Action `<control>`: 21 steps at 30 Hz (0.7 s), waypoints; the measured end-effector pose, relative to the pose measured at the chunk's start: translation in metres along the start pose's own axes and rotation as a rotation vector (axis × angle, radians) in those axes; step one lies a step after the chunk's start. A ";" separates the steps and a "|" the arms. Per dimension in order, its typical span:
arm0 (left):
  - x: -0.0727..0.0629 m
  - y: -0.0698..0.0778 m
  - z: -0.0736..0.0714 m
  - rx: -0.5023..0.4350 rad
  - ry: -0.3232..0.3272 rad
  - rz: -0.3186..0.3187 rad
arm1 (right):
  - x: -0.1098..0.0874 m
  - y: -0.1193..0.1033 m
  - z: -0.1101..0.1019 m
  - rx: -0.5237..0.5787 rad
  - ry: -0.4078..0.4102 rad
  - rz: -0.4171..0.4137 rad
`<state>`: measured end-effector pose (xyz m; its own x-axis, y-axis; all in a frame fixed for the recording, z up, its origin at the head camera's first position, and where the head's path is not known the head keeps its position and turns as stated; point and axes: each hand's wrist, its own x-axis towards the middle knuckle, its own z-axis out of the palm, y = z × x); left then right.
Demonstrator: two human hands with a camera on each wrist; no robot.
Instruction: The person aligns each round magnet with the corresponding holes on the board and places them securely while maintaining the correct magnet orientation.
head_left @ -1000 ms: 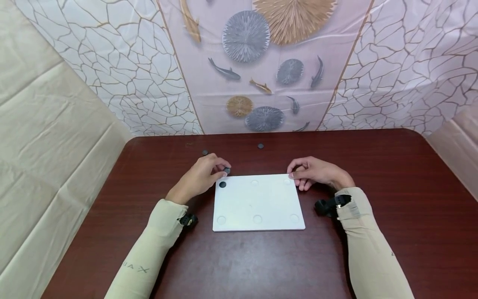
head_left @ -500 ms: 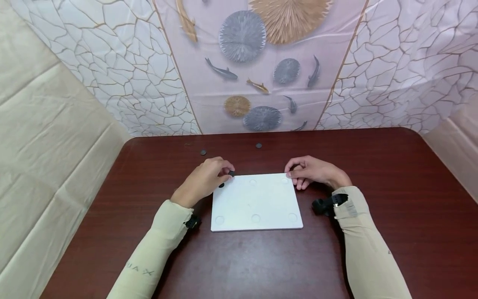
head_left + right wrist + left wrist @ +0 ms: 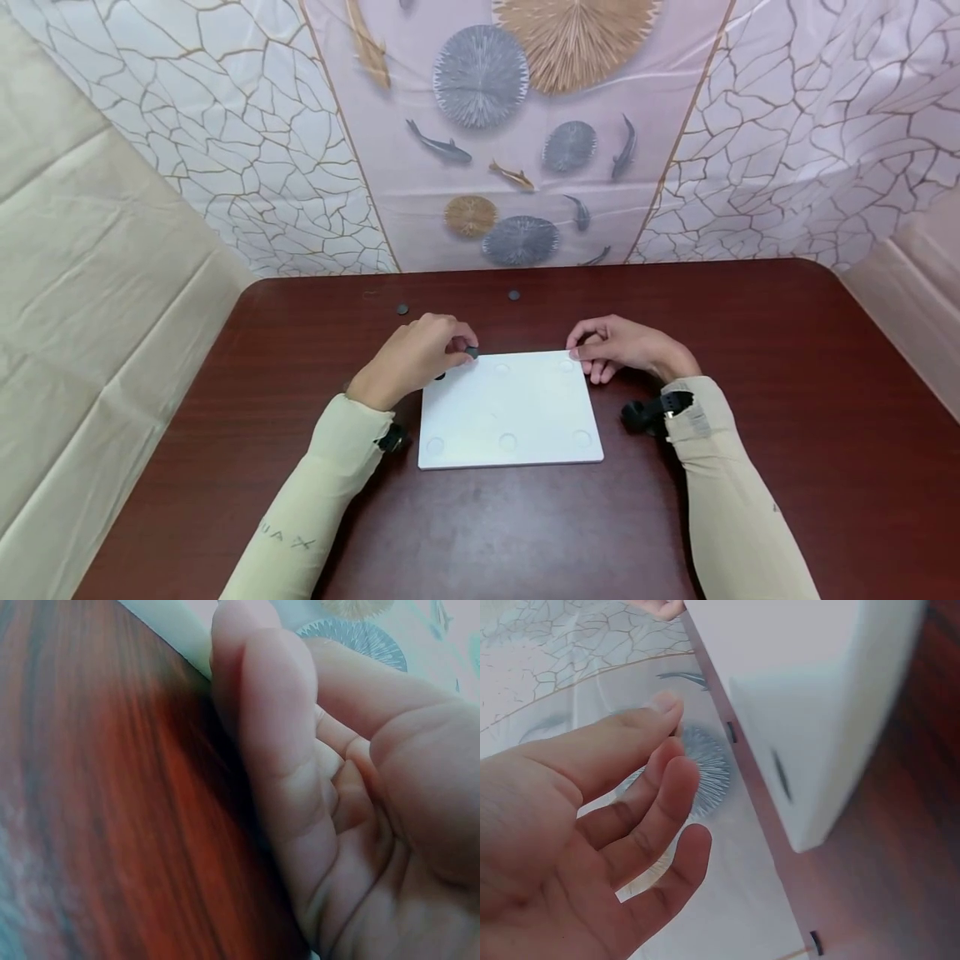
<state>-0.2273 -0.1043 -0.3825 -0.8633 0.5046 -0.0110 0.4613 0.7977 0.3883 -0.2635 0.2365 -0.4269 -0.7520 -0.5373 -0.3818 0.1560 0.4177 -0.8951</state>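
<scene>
A white rectangular board point(image 3: 517, 408) with several shallow round recesses lies on the table. One small dark disc point(image 3: 440, 377) sits in its far-left recess, partly covered by my left hand point(image 3: 416, 358). That hand pinches another dark disc point(image 3: 472, 352) between thumb and fingertips, just above the board's far edge; in the left wrist view the fingers mostly hide it. My right hand point(image 3: 630, 348) grips the board's far-right corner between thumb and fingers. In the right wrist view its fingers point(image 3: 277, 705) cover most of that corner.
Two more dark discs, a left one point(image 3: 402, 309) and a right one point(image 3: 513, 295), lie on the dark red-brown table point(image 3: 735, 333) beyond the board. A patterned cloth backdrop point(image 3: 525, 150) hangs along the table's far edge.
My left hand has moved right along the board's far edge with the pinched disc, partly covering the disc in the far-left recess. My right hand keeps its hold on the corner.
</scene>
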 end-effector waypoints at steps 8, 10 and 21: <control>0.005 0.006 -0.005 0.051 -0.029 0.006 | 0.002 -0.003 0.002 -0.003 -0.004 0.001; 0.005 0.008 -0.004 0.060 -0.027 0.009 | 0.002 -0.002 0.003 0.009 -0.013 -0.004; 0.009 0.015 0.013 0.083 -0.034 0.060 | 0.002 0.000 0.001 -0.014 -0.002 -0.014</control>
<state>-0.2257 -0.0837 -0.3885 -0.8268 0.5621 -0.0214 0.5288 0.7897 0.3112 -0.2644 0.2345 -0.4279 -0.7528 -0.5445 -0.3699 0.1363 0.4208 -0.8969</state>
